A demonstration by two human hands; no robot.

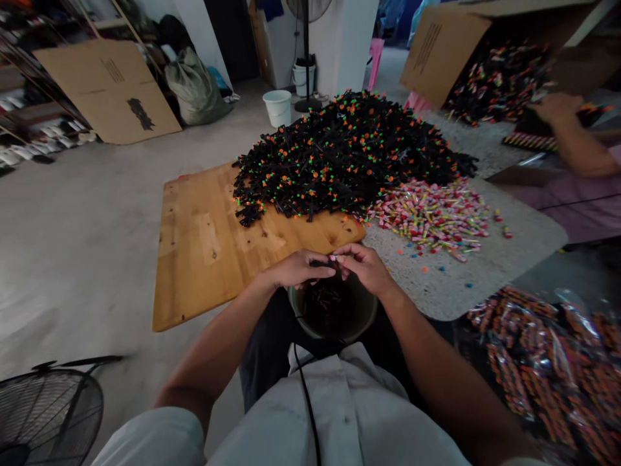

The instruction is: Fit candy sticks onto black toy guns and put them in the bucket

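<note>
My left hand (298, 268) and my right hand (363, 265) meet above a round dark bucket (363, 320) held between my knees. Both hands have their fingers pinched together around a small black piece with a pale tip (334, 258). Dark pieces lie inside the bucket. Just beyond my hands a wooden board (204, 246) lies on the floor. A big heap of black parts with orange and green tips (347, 152) rests partly on it. A smaller scatter of pink and yellow pieces (431, 213) lies to the right of the heap.
Another person's arm (572, 136) reaches in at the right by an open cardboard box (446, 45) full of coloured pieces. Clear bags of finished items (548, 356) sit at my right. A floor fan (48, 408) stands lower left; a white bucket (278, 107) stands behind.
</note>
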